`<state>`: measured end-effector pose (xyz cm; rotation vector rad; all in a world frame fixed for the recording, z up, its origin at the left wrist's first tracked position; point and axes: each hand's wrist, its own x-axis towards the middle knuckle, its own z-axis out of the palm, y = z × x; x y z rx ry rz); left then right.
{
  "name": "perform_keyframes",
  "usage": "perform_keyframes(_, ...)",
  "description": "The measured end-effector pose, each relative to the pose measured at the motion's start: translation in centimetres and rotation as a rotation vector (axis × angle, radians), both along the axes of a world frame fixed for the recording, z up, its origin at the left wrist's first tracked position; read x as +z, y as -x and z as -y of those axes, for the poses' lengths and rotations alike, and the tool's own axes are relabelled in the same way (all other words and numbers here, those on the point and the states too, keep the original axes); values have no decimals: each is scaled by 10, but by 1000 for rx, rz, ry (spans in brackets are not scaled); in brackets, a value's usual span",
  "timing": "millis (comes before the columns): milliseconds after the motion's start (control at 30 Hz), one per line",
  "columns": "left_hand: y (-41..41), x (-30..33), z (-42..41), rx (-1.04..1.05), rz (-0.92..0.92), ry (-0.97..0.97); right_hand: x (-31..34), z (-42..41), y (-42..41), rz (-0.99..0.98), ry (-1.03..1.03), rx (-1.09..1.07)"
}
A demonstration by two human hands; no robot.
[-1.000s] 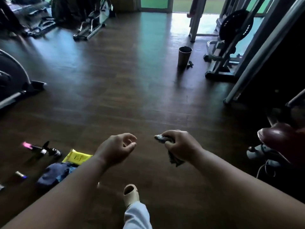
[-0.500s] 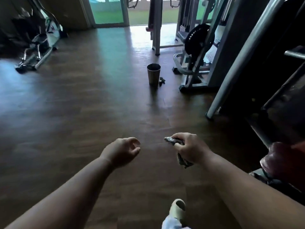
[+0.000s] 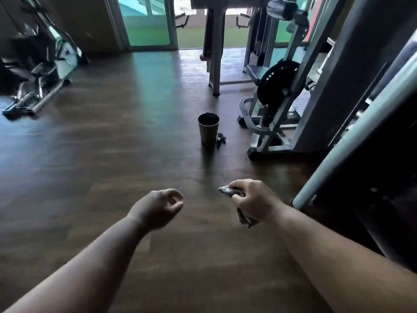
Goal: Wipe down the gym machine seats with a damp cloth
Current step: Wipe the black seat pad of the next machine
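Now both my forearms reach up from the bottom of the frame over the dark wood floor [image 3: 94,168]. My right hand [image 3: 253,199] sits right of centre, its fingers [image 3: 241,185] curled tight round the cloth [image 3: 226,191]; one grey bunched end pokes out toward the middle of the frame, and another bit hangs below my palm. My left hand [image 3: 158,207] is just left of centre, near the right one but apart from it, holding nothing, its fingers loosely curled with the thumb close to the fingertips.

Above my hands, at mid-frame, a dark cup [image 3: 208,129] stands upright on the floor, with a small dark object [image 3: 220,138] touching or just beside its base on the right; I cannot tell what it is. Right of that stands a grey machine [image 3: 270,123] carrying a black plate [image 3: 278,83]. A pale slanted bar [image 3: 352,141] runs down the right edge. An upright post [image 3: 215,64] stands at upper centre before a glass door [image 3: 146,21]. Blurred equipment [image 3: 38,73] lies at upper left.
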<state>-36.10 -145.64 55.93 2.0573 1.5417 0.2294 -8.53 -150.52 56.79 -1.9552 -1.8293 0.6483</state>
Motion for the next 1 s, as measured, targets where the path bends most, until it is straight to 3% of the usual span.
perform_keyframes(633, -14, -5, -531, -123, -117, 36, -10, -501, 2, -11, 109, -108)
perform_keyframes(800, -30, -6, -671, -104, -188, 21, -20, -648, -17, 21, 86, -55)
perform_keyframes(1000, -51, -15, -839, 12, -121, 20, -37, -843, -43, 49, 94, 72)
